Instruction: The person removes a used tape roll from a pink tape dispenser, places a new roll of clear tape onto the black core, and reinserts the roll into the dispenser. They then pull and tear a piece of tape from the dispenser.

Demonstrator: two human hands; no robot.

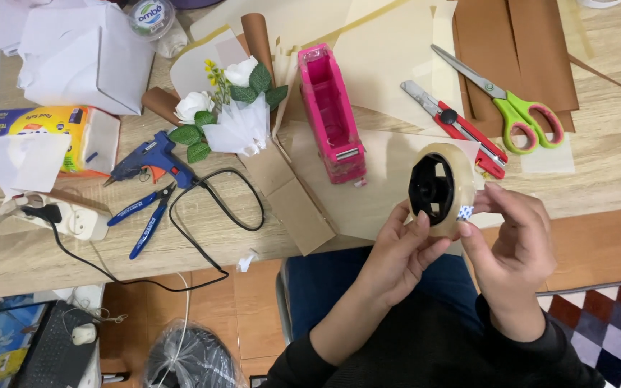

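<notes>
A roll of clear tape [448, 167] with a black plastic core is held up over the table's near edge. My left hand [397, 255] grips the roll from below with fingers on its side. My right hand [506, 244] pinches the tape's loose end, marked by a small blue-and-white tab [466, 213], between thumb and forefinger. A pink tape dispenser [330, 111] stands empty on the table just left of the roll.
Green-handled scissors [506, 100] and a red utility knife [454, 126] lie on cream and brown paper sheets. A white artificial flower bunch [228, 108], blue glue gun [154, 159], blue pliers [141, 219], power strip [73, 215], tissue box [52, 133] and cardboard pieces [292, 197] lie left.
</notes>
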